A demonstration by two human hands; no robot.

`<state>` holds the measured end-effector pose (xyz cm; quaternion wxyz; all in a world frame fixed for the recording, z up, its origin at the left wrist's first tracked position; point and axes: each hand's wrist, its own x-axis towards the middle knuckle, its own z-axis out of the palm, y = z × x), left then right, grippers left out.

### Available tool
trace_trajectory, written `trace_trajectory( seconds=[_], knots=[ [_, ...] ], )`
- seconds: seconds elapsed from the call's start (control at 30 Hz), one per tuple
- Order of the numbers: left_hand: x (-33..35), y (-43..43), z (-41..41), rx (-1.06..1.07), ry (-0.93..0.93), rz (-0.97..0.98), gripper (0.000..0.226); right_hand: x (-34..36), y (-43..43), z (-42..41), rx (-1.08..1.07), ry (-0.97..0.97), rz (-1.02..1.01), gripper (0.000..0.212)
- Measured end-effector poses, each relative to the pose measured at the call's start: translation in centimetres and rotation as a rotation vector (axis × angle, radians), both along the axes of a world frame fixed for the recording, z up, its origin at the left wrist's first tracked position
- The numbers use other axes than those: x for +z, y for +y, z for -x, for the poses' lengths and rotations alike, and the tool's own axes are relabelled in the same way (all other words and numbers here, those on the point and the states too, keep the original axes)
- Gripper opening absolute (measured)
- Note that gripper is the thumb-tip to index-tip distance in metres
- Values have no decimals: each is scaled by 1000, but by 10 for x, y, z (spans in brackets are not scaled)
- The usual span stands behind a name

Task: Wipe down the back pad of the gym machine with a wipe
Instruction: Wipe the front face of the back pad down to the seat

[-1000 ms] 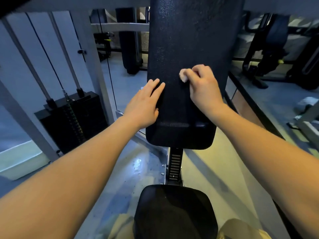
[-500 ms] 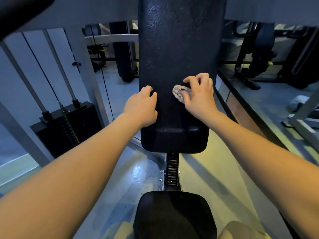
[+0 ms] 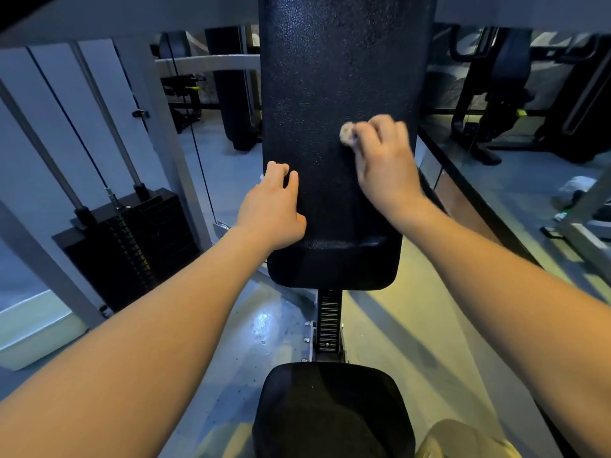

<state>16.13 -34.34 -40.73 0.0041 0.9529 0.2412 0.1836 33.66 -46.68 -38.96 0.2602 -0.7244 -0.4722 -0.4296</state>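
no legible txt, wt stack [image 3: 132,239] marks (blurred)

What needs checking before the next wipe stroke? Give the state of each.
1. Wipe held by right hand: ok, bunched at the fingertips.
2. Wipe touching back pad: ok, against its right half, though the picture is blurred there.
3. Left hand steadying the pad: ok, it rests at the left edge. Whether the fingers wrap that edge: cannot tell.
4. Left hand out of the wipe's way: ok, it sits lower and to the left.
5. Pad parts already wiped: cannot tell.
6. Wipe clean enough: cannot tell, too blurred.
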Motion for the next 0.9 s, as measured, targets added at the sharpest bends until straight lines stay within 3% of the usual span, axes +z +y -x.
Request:
trace_trajectory(
  seconds=[0.17, 0.33, 0.43, 0.5, 0.63, 0.73, 0.9],
  knots=[
    [-9, 1, -1, -3, 21, -11, 84, -11, 13, -3, 12, 59, -24, 24],
    [-13, -4, -4, 31, 47, 12, 87, -87, -17, 25, 211, -12, 251, 29],
    [-10, -8, -7, 54, 90, -11, 90, -76, -28, 17, 242, -102, 418, 31],
    [-4, -13, -8, 74, 101, -25, 87, -44, -26, 0, 178, -94, 337, 32],
    [6, -15, -15, 24, -86, -91, 58, 2, -19, -26, 4, 2, 38, 23],
    [1, -10, -21, -53, -96, -48, 87, -36, -23, -11, 69, 36, 54, 33],
    [-3, -10, -25, 23, 51, -128, 110, -92, -53, 6, 208, -44, 383, 29]
  ],
)
